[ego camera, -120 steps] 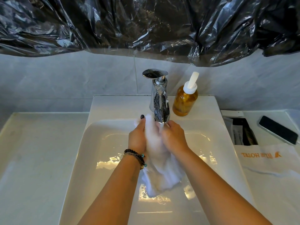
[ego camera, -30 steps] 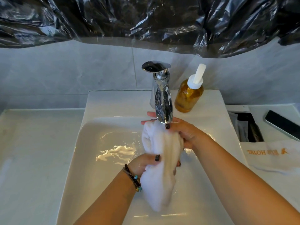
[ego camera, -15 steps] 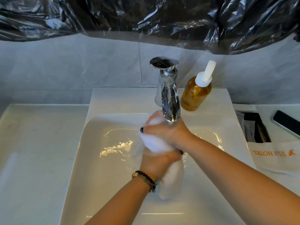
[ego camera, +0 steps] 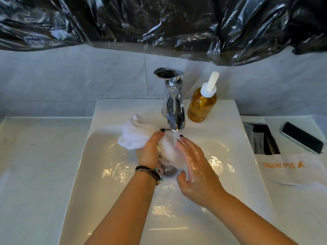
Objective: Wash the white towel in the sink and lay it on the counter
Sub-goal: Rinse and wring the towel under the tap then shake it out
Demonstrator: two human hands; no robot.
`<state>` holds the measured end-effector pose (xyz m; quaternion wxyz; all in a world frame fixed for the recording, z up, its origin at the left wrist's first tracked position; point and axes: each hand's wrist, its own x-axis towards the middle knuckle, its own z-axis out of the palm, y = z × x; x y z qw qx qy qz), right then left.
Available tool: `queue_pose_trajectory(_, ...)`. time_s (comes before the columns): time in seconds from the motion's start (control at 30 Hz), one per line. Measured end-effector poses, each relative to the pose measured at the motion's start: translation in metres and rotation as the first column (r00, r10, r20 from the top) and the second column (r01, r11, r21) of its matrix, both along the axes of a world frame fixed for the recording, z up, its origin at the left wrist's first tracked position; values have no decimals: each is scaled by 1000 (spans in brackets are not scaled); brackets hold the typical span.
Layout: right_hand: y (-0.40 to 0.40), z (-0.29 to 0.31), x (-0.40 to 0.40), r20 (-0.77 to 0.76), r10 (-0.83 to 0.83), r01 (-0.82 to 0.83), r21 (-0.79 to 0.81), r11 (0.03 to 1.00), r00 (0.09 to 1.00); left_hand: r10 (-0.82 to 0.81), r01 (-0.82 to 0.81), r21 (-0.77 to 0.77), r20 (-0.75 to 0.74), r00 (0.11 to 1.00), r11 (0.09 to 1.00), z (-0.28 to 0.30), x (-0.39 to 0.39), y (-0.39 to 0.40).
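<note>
We are in the middle of the washing. Our left hand (ego camera: 150, 151) grips the bunched white towel (ego camera: 136, 137) at the centre of the frame, fingers curled round it, holding it under the water running from the tap (ego camera: 174, 110). Our right hand (ego camera: 196, 170) is flat against the wet bundle, fingers straight and spread, holding nothing. The towel hangs over the sink (ego camera: 99, 174), one end spilling toward the basin's upper left rim. It looks soaked; we judge that rinsing, wringing and shutting off the tap remain. The counter (ego camera: 35, 165) at the left of the frame has not yet received it.
</note>
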<state>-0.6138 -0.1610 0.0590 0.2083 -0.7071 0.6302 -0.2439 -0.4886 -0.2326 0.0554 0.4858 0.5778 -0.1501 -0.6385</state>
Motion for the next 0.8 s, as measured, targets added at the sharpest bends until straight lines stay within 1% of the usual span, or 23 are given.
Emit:
queue_pose_trajectory(0.07, 13, -5, 22, -127, 112, -105, 65, 992, 986, 2, -2, 25, -10, 1000, 1000, -1, -1, 0)
queue_pose_trajectory(0.1, 8, 1, 31, -19, 25, -23, 114, 993, 1000, -9, 13, 49, -76, 997, 999, 1, -4, 3)
queue_pose_trajectory(0.17, -13, 8, 35, 71, -170, 166, 60, 984, 983, -30, 40, 51, -180, 983, 998, 7, -15, 12)
queue_pose_trajectory(0.2, -25, 9, 36, 37, -208, 208, 16, 978, 977, -27, 33, 34, -181, 983, 999, 9, -19, 15)
queue_pose_trajectory(0.23, -30, 8, 38, -48, -209, 209, -7, 978, 977, -6, 9, 17, -160, 987, 1000, 11, -22, 17)
queue_pose_trajectory(0.3, -36, 7, 31, -154, -230, 240, 50, 970, 961, 12, -13, -18, -63, 998, 1000, 16, -23, 18)
queue_pose_trajectory(0.37, -43, 10, 26, -92, -244, 258, 193, 947, 965, -16, 20, -81, 56, 998, 996, 17, -23, 13)
queue_pose_trajectory(0.43, -49, 13, 23, -25, -220, 216, 318, 923, 975, -96, 120, -137, 171, 981, 983, 14, -20, 6)
queue_pose_trajectory(0.47, -53, 13, 21, 24, -208, 182, 389, 903, 978, -136, 167, -158, 192, 972, 973, 12, -17, 3)
queue_pose_trajectory(0.57, -57, 11, 21, 116, -168, 76, 558, 826, 979, -230, 274, -240, 196, 953, 932, 7, -8, -5)
queue_pose_trajectory(0.6, -57, 10, 21, 184, -181, 36, 598, 801, 966, -261, 308, -281, 193, 946, 909, 5, -4, -6)
queue_pose_trajectory(0.67, -55, 11, 22, 339, -233, -31, 622, 782, 911, -313, 347, -343, 152, 938, 873, 4, 2, -6)
queue_pose_trajectory(0.73, -49, 11, 20, 403, -318, -50, 682, 730, 858, -382, 394, -366, 109, 918, 843, 3, 4, -7)
queue_pose_trajectory(0.77, -45, 10, 16, 450, -321, -116, 710, 695, 833, -418, 424, -368, 99, 903, 828, 4, 5, -7)
queue_pose_trajectory(0.8, -42, 8, 10, 521, -303, -226, 725, 651, 798, -459, 454, -359, 76, 885, 816, 2, 6, -7)
